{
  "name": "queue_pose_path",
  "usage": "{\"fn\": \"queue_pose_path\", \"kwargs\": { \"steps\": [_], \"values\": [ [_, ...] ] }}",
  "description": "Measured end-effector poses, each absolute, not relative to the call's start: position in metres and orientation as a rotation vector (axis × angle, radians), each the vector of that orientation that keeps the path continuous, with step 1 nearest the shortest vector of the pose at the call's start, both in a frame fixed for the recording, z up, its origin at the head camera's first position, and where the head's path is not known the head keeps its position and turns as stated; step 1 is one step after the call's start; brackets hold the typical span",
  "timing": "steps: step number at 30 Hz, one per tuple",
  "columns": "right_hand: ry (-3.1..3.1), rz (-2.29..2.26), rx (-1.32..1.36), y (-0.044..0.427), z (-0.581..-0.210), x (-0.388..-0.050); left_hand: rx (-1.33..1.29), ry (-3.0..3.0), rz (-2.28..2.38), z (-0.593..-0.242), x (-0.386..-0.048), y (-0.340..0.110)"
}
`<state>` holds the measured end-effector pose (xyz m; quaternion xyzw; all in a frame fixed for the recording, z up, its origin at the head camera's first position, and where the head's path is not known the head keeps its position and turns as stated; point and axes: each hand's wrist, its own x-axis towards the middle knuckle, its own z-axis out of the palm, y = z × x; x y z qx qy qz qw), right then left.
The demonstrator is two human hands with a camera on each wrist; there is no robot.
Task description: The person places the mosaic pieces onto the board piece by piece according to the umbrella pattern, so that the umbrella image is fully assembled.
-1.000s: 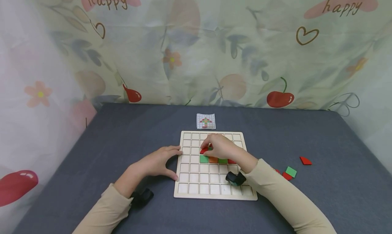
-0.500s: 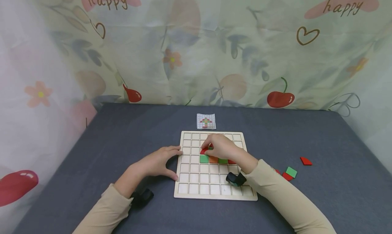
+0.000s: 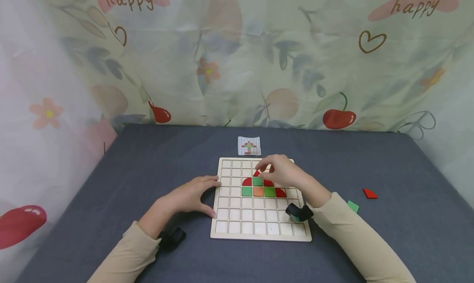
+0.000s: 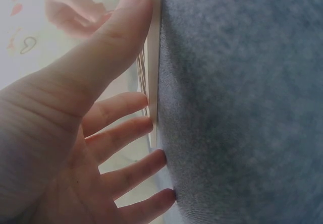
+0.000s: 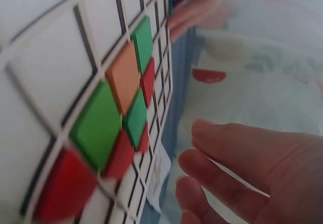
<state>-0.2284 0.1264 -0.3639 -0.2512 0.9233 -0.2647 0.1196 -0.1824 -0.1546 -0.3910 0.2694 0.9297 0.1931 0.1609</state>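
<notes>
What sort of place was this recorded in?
Probably a small indoor booth staged for tabletop recording: printed fabric hangs behind and beside a dark grey table, with a pale grid board and a small pattern card on it.

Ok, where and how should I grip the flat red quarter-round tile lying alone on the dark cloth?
Probably from above with the right hand, pinching the flat red quarter-round tile across its straight left side and curved right edge. It lies flat on the dark cloth, its outline uncovered, no other tile touching.
</notes>
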Motion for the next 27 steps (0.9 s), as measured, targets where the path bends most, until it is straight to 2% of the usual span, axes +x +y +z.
{"fn": "queue_pose_path", "kwargs": {
  "steps": [18,27],
  "values": [
    [2.677,-0.781,-0.561,0.253,-0.35,-0.216,0.762,2.66,0.558,-0.39,-0.182,-0.154],
    [2.736,-0.764,-0.343,0.316,-0.355,-0.217,0.75,2.648,0.574,-0.391,-0.181,-0.154]
  ]
}}
